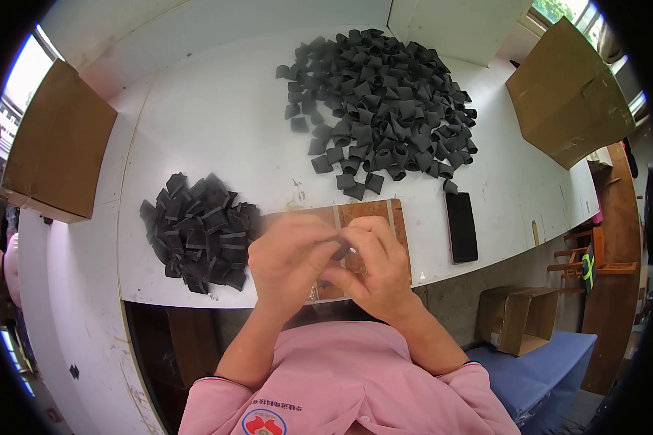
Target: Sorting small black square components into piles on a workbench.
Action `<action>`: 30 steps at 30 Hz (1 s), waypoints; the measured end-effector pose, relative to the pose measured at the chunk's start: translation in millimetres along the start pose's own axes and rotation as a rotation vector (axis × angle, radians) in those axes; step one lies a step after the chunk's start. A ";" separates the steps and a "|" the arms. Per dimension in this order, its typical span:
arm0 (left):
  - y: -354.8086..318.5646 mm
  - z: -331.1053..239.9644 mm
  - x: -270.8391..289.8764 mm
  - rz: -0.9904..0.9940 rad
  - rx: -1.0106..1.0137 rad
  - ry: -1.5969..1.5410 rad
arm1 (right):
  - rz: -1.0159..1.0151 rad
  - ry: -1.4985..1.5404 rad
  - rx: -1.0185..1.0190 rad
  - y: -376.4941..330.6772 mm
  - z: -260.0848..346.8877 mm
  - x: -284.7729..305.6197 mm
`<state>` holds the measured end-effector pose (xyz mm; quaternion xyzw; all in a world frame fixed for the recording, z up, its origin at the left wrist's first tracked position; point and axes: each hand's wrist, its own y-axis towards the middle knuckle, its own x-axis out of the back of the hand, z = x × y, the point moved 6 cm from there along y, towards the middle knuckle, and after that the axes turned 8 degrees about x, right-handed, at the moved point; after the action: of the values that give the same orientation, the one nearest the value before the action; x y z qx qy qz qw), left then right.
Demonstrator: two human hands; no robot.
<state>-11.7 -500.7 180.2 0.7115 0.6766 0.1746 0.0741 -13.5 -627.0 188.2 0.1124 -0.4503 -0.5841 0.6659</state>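
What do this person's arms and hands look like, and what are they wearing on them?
Both hands, the left hand and the right hand, are bare: no gloves, and no rings or watch that I can make out. The forearms are bare too. The person wears a pink short-sleeved shirt with dark-and-white trim at the sleeve hems and a round red-and-blue emblem on the chest.

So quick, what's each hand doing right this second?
Left hand: fingers curled shut, pinching the small black piece.
Right hand: fingers curled shut on the same black piece, above the brown board.
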 end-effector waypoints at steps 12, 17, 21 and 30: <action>0.9 3.6 9.2 -0.196 0.226 -0.430 | -0.014 -0.071 0.004 14.3 8.4 -1.8; 1.6 3.4 7.4 -0.076 0.153 -0.446 | -0.004 -0.031 -0.012 17.2 9.8 -3.9; -10.3 19.3 3.3 -0.262 0.342 -0.959 | -0.024 -0.137 0.081 18.7 13.0 -2.1; -23.8 32.9 -0.2 -0.241 0.376 -0.815 | 0.028 -0.241 0.188 4.4 5.4 -5.6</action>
<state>-22.5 -494.9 141.6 0.6394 0.6900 -0.2550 0.2235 -14.0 -618.8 191.6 0.0970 -0.5815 -0.5390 0.6016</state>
